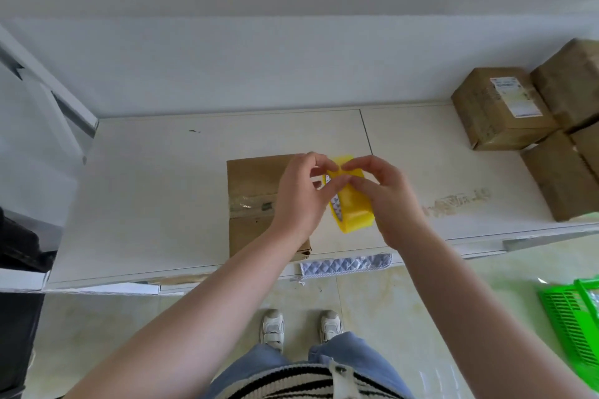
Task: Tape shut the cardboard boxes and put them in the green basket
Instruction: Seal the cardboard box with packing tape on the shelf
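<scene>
Fingers first: on both hands they curl inward and meet at the top of a yellow roll of packing tape [351, 204], fingertips pinching at its upper rim. Left hand [299, 194] grips the roll from its left side, right hand [385, 201] from its right; we cannot tell whether a loose tape end is caught between the fingertips.

The roll is held on edge, just above the right end of a brown cardboard box [256, 204] lying flat on the surface. A strip of clear tape [249, 202] crosses the box top; its right part is hidden behind the left hand.

Surface: a white tabletop [162, 188] with a seam line running front to back and a patch of old tape residue [460, 202] right of the hands. At the far right, a stack of brown cardboard parcels [505, 107], one with a white printed label, text too small to read; the stack is cut off by the frame edge.

A quilted grey cloth [346, 266] hangs at the table's front edge. Below, pale tiled floor [389, 301], white shoes, blue jeans, a striped hem.

The green slatted plastic basket [573, 317] sits on the floor at lower right, well apart from the box, partly out of frame. White wall behind; dark shapes at left are unclear.
</scene>
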### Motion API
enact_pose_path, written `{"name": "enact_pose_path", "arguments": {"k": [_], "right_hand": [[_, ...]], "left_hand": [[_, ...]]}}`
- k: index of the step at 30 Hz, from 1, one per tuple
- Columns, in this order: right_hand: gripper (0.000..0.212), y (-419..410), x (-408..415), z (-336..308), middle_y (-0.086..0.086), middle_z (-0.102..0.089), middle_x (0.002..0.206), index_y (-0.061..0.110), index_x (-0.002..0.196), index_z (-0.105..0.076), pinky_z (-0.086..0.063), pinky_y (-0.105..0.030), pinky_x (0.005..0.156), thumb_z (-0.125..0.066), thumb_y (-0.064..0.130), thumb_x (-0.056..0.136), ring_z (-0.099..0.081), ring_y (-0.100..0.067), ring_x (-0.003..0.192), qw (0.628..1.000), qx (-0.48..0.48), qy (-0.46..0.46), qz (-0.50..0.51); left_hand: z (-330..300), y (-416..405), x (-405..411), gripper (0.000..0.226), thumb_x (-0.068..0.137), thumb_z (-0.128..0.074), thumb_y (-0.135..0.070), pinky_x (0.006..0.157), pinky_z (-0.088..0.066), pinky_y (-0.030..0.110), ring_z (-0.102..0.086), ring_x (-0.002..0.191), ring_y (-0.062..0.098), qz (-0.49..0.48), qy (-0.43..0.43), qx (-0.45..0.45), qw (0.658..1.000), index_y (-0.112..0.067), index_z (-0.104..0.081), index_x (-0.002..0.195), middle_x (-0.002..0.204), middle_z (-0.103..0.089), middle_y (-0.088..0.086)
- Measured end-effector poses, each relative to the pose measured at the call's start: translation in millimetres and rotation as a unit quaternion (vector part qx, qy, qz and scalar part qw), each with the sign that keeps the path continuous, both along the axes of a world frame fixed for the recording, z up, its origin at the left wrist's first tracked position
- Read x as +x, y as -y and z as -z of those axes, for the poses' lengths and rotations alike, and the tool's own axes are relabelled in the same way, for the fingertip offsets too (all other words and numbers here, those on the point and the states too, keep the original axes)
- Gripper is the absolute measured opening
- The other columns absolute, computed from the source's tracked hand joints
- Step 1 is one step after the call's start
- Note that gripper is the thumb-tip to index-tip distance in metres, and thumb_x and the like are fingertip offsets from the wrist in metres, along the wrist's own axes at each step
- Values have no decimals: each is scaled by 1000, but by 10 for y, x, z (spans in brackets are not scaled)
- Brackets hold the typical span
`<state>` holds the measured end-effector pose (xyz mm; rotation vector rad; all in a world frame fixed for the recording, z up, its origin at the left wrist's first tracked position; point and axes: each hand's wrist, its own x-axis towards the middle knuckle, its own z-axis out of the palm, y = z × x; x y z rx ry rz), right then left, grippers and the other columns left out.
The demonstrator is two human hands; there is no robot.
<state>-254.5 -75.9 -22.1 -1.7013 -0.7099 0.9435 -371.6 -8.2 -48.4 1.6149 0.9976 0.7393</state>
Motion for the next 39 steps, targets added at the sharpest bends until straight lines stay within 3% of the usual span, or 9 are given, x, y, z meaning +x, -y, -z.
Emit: {"name": "enact_pose_path", "arguments": {"k": [6,10,13,16,23,26,29,33,39], "right_hand": [[30,12,-161,13,1,-66,92,31,89,-69,-46,-44,74,-62,1,88,-55,-23,84,997,76,-26,20],[29,-27,-151,38,-2,-65,117,25,100,-65,-46,-54,97,-65,-1,88,-60,-28,110,993,94,-71,31],[15,-14,-123,37,-5,-64,98,20,92,-65,-44,-46,80,-63,5,92,-53,-28,89,985,116,-122,26],[10,-11,-120,14,-4,-59,80,19,85,-65,-41,-38,67,-61,17,94,-49,-27,78,983,117,-143,17],[13,-76,-42,-66,-3,-70,76,10,84,-63,-56,-29,63,-60,16,95,-67,-14,71,975,81,-206,22],[13,-125,26,-132,-7,-70,81,8,86,-65,-58,-34,67,-63,18,94,-67,-19,78,971,67,-229,21],[12,-143,65,-167,-11,-70,88,8,86,-66,-57,-48,85,-67,19,91,-66,-26,87,967,49,-250,29],[13,-124,92,-154,-15,-69,94,6,88,-67,-52,-53,93,-65,17,92,-66,-28,91,966,39,-254,25],[13,-124,121,-172,-7,-72,82,8,84,-65,-56,-36,72,-62,15,94,-69,-17,76,981,39,-192,-5]], "left_hand": [[-204,-61,-20,24,79,-80,-17,81,-50,26,-65,89,7,-72,8,-23,997,-26,-61,68,95,-67,-11],[-303,-18,-23,13,81,-78,-12,79,-52,19,-64,80,-2,-68,21,-65,995,-9,-65,80,95,-69,-4],[-355,-58,-51,17,83,-76,-13,68,-48,7,-61,71,-10,-73,37,-82,993,0,-66,89,100,-68,-1],[-393,-68,-67,18,84,-76,-18,75,-51,14,-63,84,0,-69,7,-61,996,-3,-68,90,105,-68,-3],[-405,8,-146,14,88,-71,-21,83,-51,34,-61,94,13,-47,-62,180,981,-13,-63,95,98,-66,-6],[-374,54,-113,35,87,-72,-20,84,-52,36,-60,97,14,-47,-40,229,971,-16,-57,119,103,-64,-3],[-408,27,-94,76,85,-75,-22,83,-49,16,-58,102,7,-56,-11,240,969,-30,-29,145,118,-56,0],[-430,-72,-96,27,84,-75,-17,78,-53,28,-54,115,15,-14,-86,361,928,-19,-64,109,129,-48,6],[-354,-105,-72,11,83,-76,-18,84,-52,30,-59,106,11,-11,-64,307,950,-10,-75,90,118,-59,3]]}}
